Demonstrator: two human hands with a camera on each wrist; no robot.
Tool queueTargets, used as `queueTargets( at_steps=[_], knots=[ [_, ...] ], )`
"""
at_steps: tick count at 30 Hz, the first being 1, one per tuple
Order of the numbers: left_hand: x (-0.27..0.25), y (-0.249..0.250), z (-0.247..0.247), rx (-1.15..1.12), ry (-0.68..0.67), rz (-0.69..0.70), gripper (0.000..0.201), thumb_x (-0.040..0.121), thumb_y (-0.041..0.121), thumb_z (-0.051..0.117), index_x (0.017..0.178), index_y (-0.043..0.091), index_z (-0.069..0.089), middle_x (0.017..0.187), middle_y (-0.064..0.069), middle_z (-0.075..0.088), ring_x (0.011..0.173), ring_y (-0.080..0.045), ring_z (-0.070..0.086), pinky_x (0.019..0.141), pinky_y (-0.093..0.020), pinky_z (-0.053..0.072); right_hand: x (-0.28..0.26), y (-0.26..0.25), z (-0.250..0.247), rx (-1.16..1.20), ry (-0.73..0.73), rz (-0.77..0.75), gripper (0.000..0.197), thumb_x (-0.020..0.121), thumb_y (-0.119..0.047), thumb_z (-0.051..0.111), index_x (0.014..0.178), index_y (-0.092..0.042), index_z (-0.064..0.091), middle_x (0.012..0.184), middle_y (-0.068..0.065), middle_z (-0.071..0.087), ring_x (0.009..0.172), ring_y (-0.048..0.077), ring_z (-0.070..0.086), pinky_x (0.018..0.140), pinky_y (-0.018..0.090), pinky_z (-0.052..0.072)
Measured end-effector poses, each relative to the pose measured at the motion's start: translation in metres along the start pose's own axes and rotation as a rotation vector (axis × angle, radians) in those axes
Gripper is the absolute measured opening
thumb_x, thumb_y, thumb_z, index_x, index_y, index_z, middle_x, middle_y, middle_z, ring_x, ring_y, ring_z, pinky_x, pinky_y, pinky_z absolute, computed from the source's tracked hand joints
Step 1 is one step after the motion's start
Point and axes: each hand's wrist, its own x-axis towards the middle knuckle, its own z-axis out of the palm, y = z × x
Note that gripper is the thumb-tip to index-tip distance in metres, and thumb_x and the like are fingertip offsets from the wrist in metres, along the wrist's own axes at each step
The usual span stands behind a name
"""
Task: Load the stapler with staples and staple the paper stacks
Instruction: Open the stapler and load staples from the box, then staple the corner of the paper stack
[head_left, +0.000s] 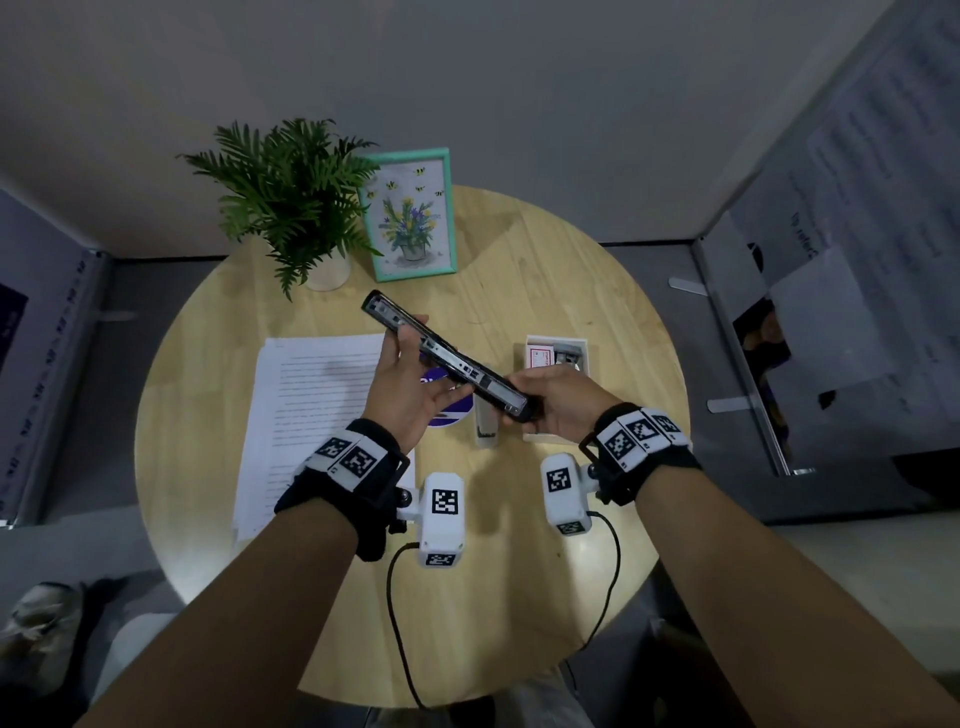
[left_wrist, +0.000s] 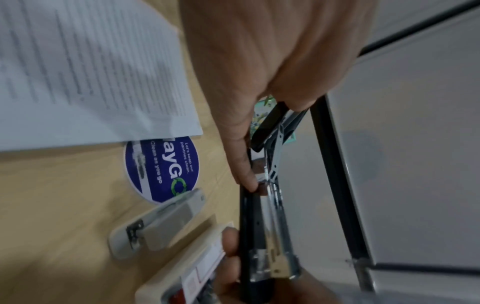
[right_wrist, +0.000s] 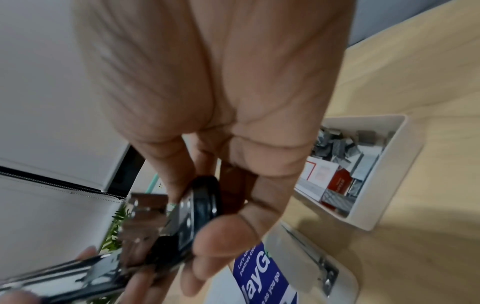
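A long black stapler (head_left: 447, 358) is held in the air over the table's middle, slanting from far left to near right, its metal staple channel (left_wrist: 275, 205) facing up and exposed. My left hand (head_left: 410, 379) grips its middle from the left, thumb on the black edge (left_wrist: 249, 185). My right hand (head_left: 556, 402) grips the near end (right_wrist: 205, 201) between thumb and fingers. A stack of printed paper (head_left: 311, 415) lies flat on the left. A white tray (head_left: 584, 345) at the right holds staple boxes and loose staple strips (right_wrist: 337, 144).
A white stapler (head_left: 487, 431) lies on the round wooden table (head_left: 571, 270) under the hands, beside a round blue sticker (left_wrist: 166, 168). A potted fern (head_left: 291, 197) and a teal picture frame (head_left: 410, 213) stand at the back. Partition walls flank both sides.
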Motion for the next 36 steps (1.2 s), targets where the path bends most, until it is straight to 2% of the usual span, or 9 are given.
queueTargets(
  at_steps=[4,8,11,15,19,23,27,32,36],
  knots=[
    [0.002,-0.004,0.002,0.274,-0.019,0.13,0.027,0.102,0.031,0.036,0.126,0.023,0.046,0.107,-0.008,0.054,0.088,-0.03,0.064,0.069,-0.031,0.062,-0.004,0.004,0.004,0.059,-0.011,-0.004,0.022,0.1,-0.015,0.044,0.104,-0.002,0.062,0.068,0.009,0.074,0.054,0.014,0.068,0.044,0.02,0.049],
    [0.004,-0.004,-0.004,0.602,-0.06,0.278,0.033,0.1,0.025,0.044,0.132,0.021,0.048,0.098,-0.001,0.06,0.096,-0.027,0.063,0.085,-0.035,0.058,-0.006,0.011,0.006,0.137,0.017,0.002,0.022,0.1,-0.015,0.044,0.099,-0.004,0.063,0.076,0.015,0.073,0.061,0.02,0.071,0.045,0.023,0.052],
    [0.0,-0.002,-0.006,0.852,-0.144,0.452,0.028,0.097,0.015,0.049,0.119,0.032,0.055,0.107,0.007,0.063,0.091,-0.018,0.062,0.089,-0.03,0.053,-0.007,0.009,0.012,0.202,-0.005,-0.002,0.024,0.1,-0.014,0.043,0.108,0.0,0.06,0.089,0.024,0.069,0.07,0.026,0.068,0.047,0.024,0.053],
    [0.004,0.002,-0.013,0.96,-0.195,0.504,0.04,0.089,0.005,0.059,0.121,0.028,0.061,0.121,-0.005,0.059,0.106,-0.018,0.059,0.098,-0.035,0.05,-0.004,0.002,0.02,0.26,-0.021,0.0,0.036,0.099,-0.014,0.043,0.126,0.009,0.05,0.102,0.029,0.061,0.066,0.025,0.068,0.048,0.025,0.055],
    [0.006,0.01,-0.02,1.119,-0.272,0.42,0.046,0.088,0.004,0.062,0.127,0.028,0.06,0.137,-0.004,0.042,0.117,-0.019,0.054,0.096,-0.026,0.048,-0.002,-0.004,0.022,0.247,-0.039,0.08,0.048,0.096,-0.044,0.045,0.114,-0.001,0.056,0.101,0.025,0.064,0.077,0.031,0.068,0.067,0.039,0.059],
    [0.003,0.016,-0.027,1.154,-0.318,0.369,0.048,0.089,0.002,0.06,0.131,0.025,0.058,0.145,-0.001,0.034,0.105,-0.014,0.058,0.087,-0.011,0.049,0.002,-0.006,0.028,0.038,-0.119,0.082,0.08,0.07,-0.071,0.057,0.113,-0.004,0.061,0.101,0.018,0.069,0.088,0.032,0.068,0.089,0.049,0.052],
    [0.004,0.019,-0.037,1.078,-0.258,0.39,0.05,0.091,-0.009,0.049,0.131,0.019,0.057,0.145,-0.004,0.042,0.117,-0.016,0.055,0.098,-0.024,0.048,0.004,-0.007,0.045,-0.048,-0.101,0.045,0.06,0.084,-0.049,0.063,0.122,-0.002,0.058,0.1,0.017,0.071,0.086,0.029,0.069,0.083,0.041,0.057],
    [0.006,0.032,-0.065,0.842,0.005,0.358,0.067,0.084,-0.025,0.025,0.132,0.013,0.055,0.118,-0.005,0.058,0.098,-0.021,0.065,0.09,-0.027,0.051,0.008,-0.007,0.068,0.178,-0.174,0.04,0.025,0.088,-0.021,0.062,0.108,-0.007,0.06,0.1,0.024,0.066,0.079,0.03,0.071,0.065,0.032,0.059],
    [0.017,0.036,-0.116,1.007,0.19,0.254,0.046,0.091,-0.012,0.038,0.125,0.011,0.06,0.12,-0.012,0.061,0.095,-0.02,0.06,0.079,-0.03,0.051,0.021,-0.003,0.094,0.393,-0.156,-0.037,0.026,0.078,0.011,0.052,0.098,-0.006,0.054,0.088,0.021,0.06,0.086,0.035,0.062,0.078,0.041,0.056]
  ],
)
